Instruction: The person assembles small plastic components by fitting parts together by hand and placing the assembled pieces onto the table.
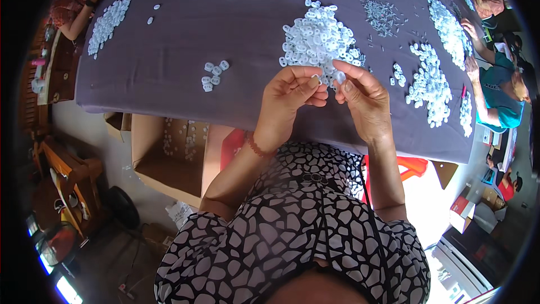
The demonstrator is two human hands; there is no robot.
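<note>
Both hands are raised side by side over the table's near edge, just in front of a heap of small white oval plastic pieces (315, 34). My left hand (289, 93) pinches a small white ring-like piece (317, 79) between thumb and forefinger. A white oval plastic piece (340, 77) is gripped by the thumb and forefinger of my right hand (367, 98). The two held pieces are a short gap apart. To the left on the dark tablecloth (169, 67) lies a small cluster of white oval pieces (214, 76).
Small grey metal-looking parts (382, 17) lie scattered beyond my right hand. Another pile of white pieces (430, 84) sits to the right, near a person in teal (500, 90). Below the table's left edge stands an open cardboard box (163, 171) with white pieces inside. Another person's arm (79, 22) is at far left.
</note>
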